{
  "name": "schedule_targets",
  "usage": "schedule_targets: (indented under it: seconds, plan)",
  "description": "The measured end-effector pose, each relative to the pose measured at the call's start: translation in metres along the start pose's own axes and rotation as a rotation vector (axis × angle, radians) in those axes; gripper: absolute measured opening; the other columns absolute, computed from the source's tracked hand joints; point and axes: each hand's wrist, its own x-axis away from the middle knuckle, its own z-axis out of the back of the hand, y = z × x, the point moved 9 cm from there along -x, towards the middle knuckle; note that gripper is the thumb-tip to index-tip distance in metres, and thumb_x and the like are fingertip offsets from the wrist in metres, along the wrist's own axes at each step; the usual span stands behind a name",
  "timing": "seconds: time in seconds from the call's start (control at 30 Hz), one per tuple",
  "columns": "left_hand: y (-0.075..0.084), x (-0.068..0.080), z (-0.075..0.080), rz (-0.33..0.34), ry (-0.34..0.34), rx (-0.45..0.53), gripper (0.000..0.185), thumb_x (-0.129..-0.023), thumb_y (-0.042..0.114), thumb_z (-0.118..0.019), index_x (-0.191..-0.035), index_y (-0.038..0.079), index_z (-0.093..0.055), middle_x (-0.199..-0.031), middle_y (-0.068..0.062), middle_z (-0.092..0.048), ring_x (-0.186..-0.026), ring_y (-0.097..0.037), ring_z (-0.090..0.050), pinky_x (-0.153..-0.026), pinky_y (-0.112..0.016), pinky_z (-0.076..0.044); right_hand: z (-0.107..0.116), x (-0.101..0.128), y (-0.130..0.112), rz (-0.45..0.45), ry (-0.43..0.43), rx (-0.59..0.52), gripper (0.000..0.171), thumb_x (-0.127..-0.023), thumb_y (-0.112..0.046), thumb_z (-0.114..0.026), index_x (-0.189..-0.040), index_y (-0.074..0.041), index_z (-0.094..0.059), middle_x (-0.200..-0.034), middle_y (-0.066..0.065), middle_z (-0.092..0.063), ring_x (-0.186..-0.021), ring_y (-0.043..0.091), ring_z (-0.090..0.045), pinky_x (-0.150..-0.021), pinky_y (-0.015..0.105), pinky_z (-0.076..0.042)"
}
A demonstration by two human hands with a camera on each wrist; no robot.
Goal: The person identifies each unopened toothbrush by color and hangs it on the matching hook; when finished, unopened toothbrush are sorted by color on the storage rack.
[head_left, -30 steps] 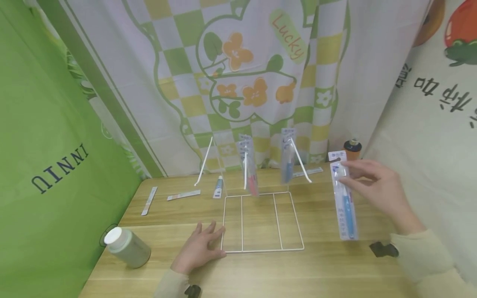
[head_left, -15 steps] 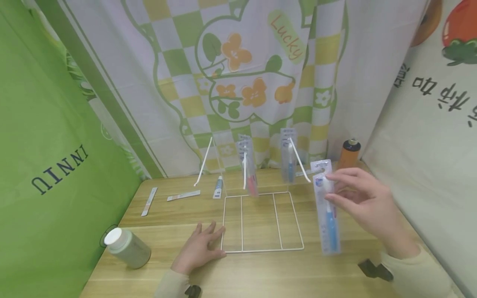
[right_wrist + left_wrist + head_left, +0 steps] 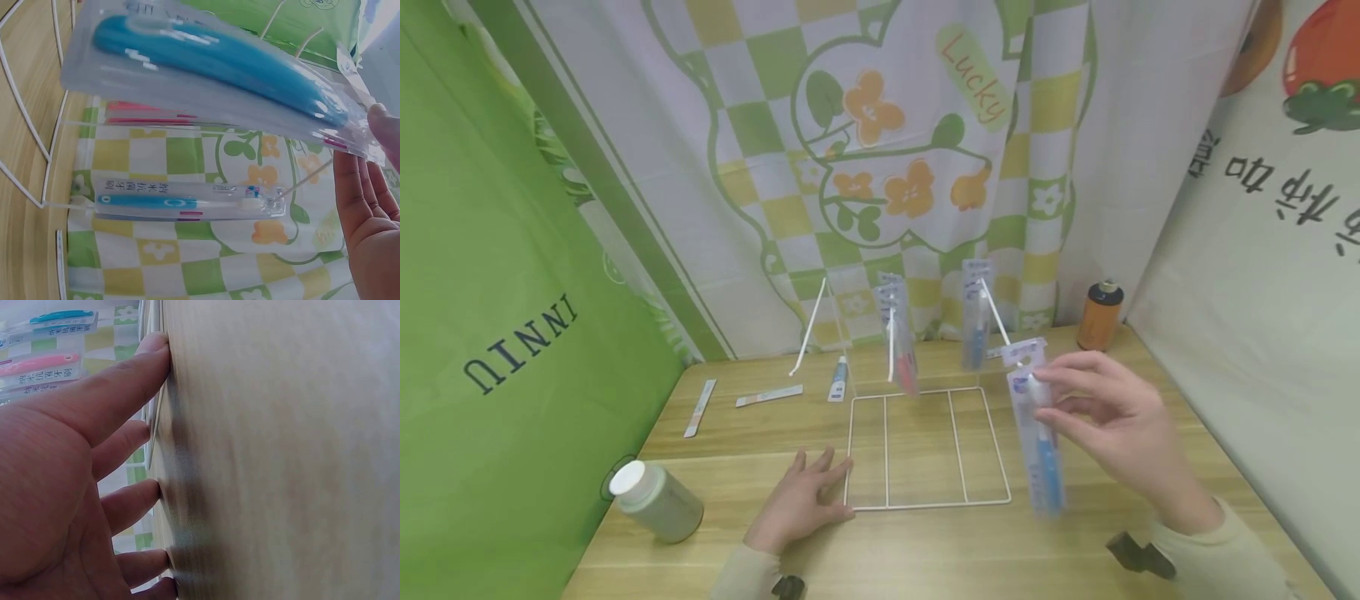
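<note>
My right hand [image 3: 1101, 417] pinches a packaged blue toothbrush [image 3: 1036, 450] near the top of its card, thumb on one side and fingers on the other. The pack hangs upright, its hole close to the tip of the rack's right hook [image 3: 995, 310]; whether they touch I cannot tell. In the right wrist view the blue handle [image 3: 219, 65] shows large through clear plastic. My left hand [image 3: 801, 500] lies with fingers spread at the left side of the white wire rack [image 3: 928, 505], fingertips on the table and thumb [image 3: 153, 353] against the rack's base.
Pink packs [image 3: 901, 350] hang on the middle hook, a blue pack [image 3: 976, 325] on the right one. The left hook [image 3: 807, 329] carries nothing. Around stand a green jar [image 3: 662, 500] and orange bottle [image 3: 1101, 317]; a small tube [image 3: 838, 379] and slim sachets [image 3: 769, 395] lie behind.
My right hand has carried the packaged toothbrush leftward and slightly toward me, from near the orange bottle to the right hook's tip. The left hand has stayed in place.
</note>
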Motion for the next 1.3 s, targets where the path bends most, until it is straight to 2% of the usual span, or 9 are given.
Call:
schedule_targets:
  seconds: [0.2,0.33,0.63,0.83,1.03,1.3]
  plan:
    - [0.0,0.001,0.001,0.006,0.006,0.005,0.079,-0.088,0.049,-0.086,-0.156,0.018,-0.06,-0.166,-0.026,-0.04,-0.145,-0.076,-0.02,-0.113,-0.088,-0.021,-0.007,-0.001,0.011,0.002,0.028,0.072,0.055,-0.066,0.035,-0.076,-0.117,0.017,-0.072,-0.124,0.021,-0.068,-0.102,0.017,-0.075,-0.078,0.029,-0.065]
    - [-0.001,0.001,0.0,0.011,0.004,0.009,0.079,-0.088,0.05,-0.086,-0.156,0.019,-0.06,-0.167,-0.025,-0.04,-0.146,-0.076,-0.02,-0.113,-0.088,-0.021,-0.008,-0.004,0.023,0.012,0.066,0.171,0.057,-0.063,0.035,-0.08,-0.116,0.015,-0.073,-0.122,0.02,-0.068,-0.104,0.015,-0.074,-0.078,0.029,-0.065]
    - [-0.003,0.0,-0.001,0.007,0.003,0.008,0.081,-0.087,0.051,-0.086,-0.156,0.019,-0.059,-0.167,-0.025,-0.04,-0.145,-0.076,-0.019,-0.113,-0.088,-0.02,-0.007,-0.024,0.056,0.02,0.145,0.338,0.055,-0.065,0.031,-0.086,-0.114,0.007,-0.076,-0.117,0.021,-0.07,-0.109,0.01,-0.07,-0.079,0.024,-0.064]
    - [-0.004,-0.001,-0.002,0.002,0.002,0.001,0.081,-0.088,0.051,-0.085,-0.157,0.019,-0.058,-0.167,-0.025,-0.039,-0.145,-0.076,-0.019,-0.114,-0.087,-0.019,-0.006,-0.035,0.074,0.015,0.168,0.391,0.051,-0.07,0.024,-0.088,-0.116,0.008,-0.075,-0.119,0.021,-0.071,-0.111,0.006,-0.067,-0.08,0.022,-0.063]
    - [-0.001,0.0,0.0,0.006,0.002,0.004,0.08,-0.088,0.051,-0.085,-0.156,0.019,-0.059,-0.167,-0.025,-0.039,-0.145,-0.076,-0.019,-0.113,-0.088,-0.02,-0.005,-0.044,0.084,-0.004,0.173,0.418,0.046,-0.075,0.017,-0.089,-0.118,0.005,-0.075,-0.121,0.019,-0.072,-0.109,0.006,-0.067,-0.08,0.026,-0.064]
    - [-0.001,0.001,0.0,0.013,-0.006,0.005,0.08,-0.088,0.052,-0.085,-0.157,0.019,-0.058,-0.168,-0.024,-0.039,-0.146,-0.075,-0.019,-0.113,-0.088,-0.02,-0.005,-0.052,0.096,0.015,0.192,0.423,0.045,-0.075,0.019,-0.088,-0.116,0.006,-0.075,-0.121,0.02,-0.072,-0.11,0.005,-0.066,-0.081,0.023,-0.063]
